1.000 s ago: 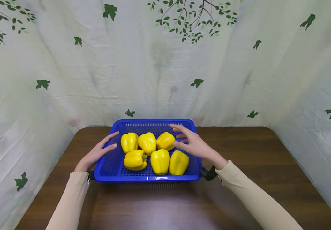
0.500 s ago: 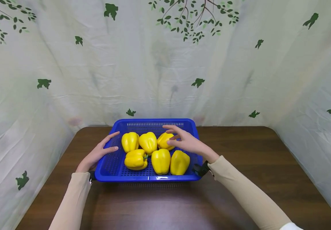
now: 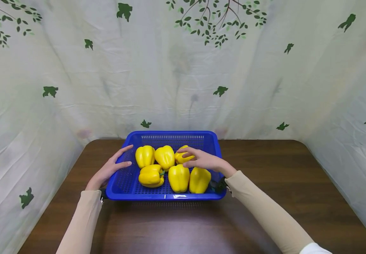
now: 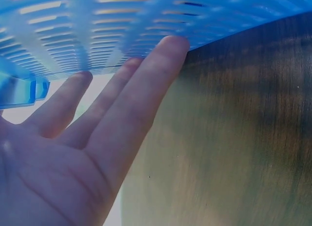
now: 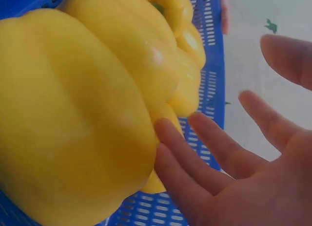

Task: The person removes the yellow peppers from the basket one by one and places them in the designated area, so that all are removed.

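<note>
Six yellow peppers lie in your blue basket [image 3: 215, 141], three in a far row and three in a near row. Your right hand [image 3: 202, 160] reaches over the basket's right wall, its fingers loosely spread and resting on the far-right pepper [image 3: 180, 157]; in the right wrist view the fingertips [image 5: 168, 131] touch the yellow skin without closing round it. The near-right pepper [image 3: 198, 180] sits just beneath that wrist. Your left hand [image 3: 108, 169] lies flat, fingers straight, against the outside of the basket's left wall; the left wrist view shows the fingertips [image 4: 170, 46] touching the slotted plastic. The basket stands on a dark brown wooden surface [image 3: 281, 197], nearer its far edge. A pale curtain [image 3: 183, 70] printed with green leaves and branches encloses the surface at the back and on both sides.
</note>
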`<state>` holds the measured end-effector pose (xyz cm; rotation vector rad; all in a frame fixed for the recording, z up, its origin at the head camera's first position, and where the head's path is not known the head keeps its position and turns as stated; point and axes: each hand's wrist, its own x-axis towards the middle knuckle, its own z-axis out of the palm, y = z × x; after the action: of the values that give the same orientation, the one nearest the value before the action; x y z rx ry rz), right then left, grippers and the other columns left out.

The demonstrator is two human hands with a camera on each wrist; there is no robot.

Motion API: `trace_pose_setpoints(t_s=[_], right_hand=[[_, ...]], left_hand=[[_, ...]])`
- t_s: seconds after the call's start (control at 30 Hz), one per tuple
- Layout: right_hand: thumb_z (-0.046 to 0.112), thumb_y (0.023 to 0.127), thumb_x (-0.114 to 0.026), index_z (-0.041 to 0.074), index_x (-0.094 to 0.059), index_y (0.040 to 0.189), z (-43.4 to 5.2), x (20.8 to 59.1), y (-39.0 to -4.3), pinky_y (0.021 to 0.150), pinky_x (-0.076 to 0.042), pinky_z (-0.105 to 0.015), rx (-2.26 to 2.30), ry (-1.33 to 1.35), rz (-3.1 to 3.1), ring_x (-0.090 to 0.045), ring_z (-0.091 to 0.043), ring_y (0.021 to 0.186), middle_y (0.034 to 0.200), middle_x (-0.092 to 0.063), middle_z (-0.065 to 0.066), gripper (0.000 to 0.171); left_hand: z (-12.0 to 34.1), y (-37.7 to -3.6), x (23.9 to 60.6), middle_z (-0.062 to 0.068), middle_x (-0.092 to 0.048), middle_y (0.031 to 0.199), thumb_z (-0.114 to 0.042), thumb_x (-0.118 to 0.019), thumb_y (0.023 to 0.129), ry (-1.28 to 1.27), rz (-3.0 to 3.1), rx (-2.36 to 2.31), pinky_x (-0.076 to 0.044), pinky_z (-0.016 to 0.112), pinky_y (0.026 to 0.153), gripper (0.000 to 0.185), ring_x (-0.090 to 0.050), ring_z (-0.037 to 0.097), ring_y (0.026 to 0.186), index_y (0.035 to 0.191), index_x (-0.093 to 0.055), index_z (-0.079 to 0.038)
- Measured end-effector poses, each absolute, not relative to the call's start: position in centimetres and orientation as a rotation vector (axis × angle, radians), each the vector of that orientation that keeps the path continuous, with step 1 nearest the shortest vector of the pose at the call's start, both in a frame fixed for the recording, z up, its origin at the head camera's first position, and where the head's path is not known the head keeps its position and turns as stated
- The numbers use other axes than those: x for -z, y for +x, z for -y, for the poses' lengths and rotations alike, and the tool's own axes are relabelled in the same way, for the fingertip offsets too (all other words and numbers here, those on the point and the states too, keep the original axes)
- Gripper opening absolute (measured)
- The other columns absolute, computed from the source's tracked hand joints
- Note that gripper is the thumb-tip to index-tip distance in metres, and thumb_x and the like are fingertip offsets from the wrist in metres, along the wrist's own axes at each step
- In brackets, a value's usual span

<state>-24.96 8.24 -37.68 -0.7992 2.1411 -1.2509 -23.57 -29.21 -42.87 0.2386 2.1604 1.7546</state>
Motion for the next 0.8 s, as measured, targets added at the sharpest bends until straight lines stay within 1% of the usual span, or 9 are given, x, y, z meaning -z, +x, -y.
trace_pose_setpoints(t_s=[0.17,0.33,0.5,0.6,0.67,0.8], right_hand=[[0.018,0.095,-0.057,0.008,-0.040,0.144,-8.0,37.9,-25.1,0.101,-0.037,-0.047,1.168,-0.763,-2.123,-0.038,-0.032,0.131,0.143,-0.041,-0.018,0.053],[0.019,0.094,-0.059,0.008,-0.048,0.139,-7.7,38.6,-25.6,0.103,-0.034,-0.045,1.095,-0.769,-2.130,-0.038,-0.029,0.132,0.142,-0.046,-0.011,0.047],[0.020,0.093,-0.061,0.013,-0.057,0.132,-7.4,39.0,-25.8,0.102,-0.036,-0.043,1.023,-0.776,-2.160,-0.039,-0.028,0.130,0.139,-0.049,-0.006,0.040],[0.019,0.092,-0.063,0.015,-0.058,0.131,-7.2,39.1,-25.8,0.099,-0.038,-0.040,0.993,-0.786,-2.193,-0.043,-0.027,0.125,0.136,-0.050,-0.006,0.040],[0.018,0.091,-0.064,0.015,-0.057,0.131,-7.1,39.1,-25.8,0.095,-0.040,-0.039,0.970,-0.790,-2.208,-0.047,-0.025,0.117,0.133,-0.052,-0.006,0.041],[0.018,0.089,-0.066,0.018,-0.054,0.134,-6.8,39.1,-25.6,0.090,-0.041,-0.037,0.908,-0.772,-2.244,-0.049,-0.025,0.108,0.130,-0.052,-0.006,0.046]], left_hand=[[29.2,-23.6,43.0,0.020,-0.013,0.153,-0.023,-0.053,0.098,0.241,-2.170,-1.751,-0.051,0.054,0.078,0.065,-0.050,0.049,0.112,0.153,-0.018,-0.028],[29.2,-23.6,43.0,0.019,-0.012,0.154,-0.023,-0.053,0.098,0.240,-2.171,-1.751,-0.051,0.054,0.078,0.065,-0.050,0.049,0.112,0.153,-0.018,-0.029],[29.2,-23.6,43.1,0.020,-0.014,0.153,-0.025,-0.054,0.098,0.237,-2.159,-1.763,-0.051,0.053,0.079,0.066,-0.051,0.049,0.112,0.153,-0.018,-0.030],[29.2,-23.6,43.1,0.021,-0.015,0.152,-0.024,-0.053,0.098,0.242,-2.154,-1.775,-0.051,0.053,0.079,0.065,-0.051,0.049,0.110,0.153,-0.018,-0.029],[29.3,-23.6,43.2,0.021,-0.015,0.152,-0.024,-0.053,0.098,0.244,-2.157,-1.777,-0.052,0.053,0.078,0.065,-0.052,0.049,0.110,0.153,-0.018,-0.029],[29.3,-23.6,43.3,0.021,-0.016,0.152,-0.023,-0.053,0.098,0.247,-2.160,-1.783,-0.052,0.053,0.079,0.064,-0.052,0.048,0.110,0.153,-0.019,-0.028]])
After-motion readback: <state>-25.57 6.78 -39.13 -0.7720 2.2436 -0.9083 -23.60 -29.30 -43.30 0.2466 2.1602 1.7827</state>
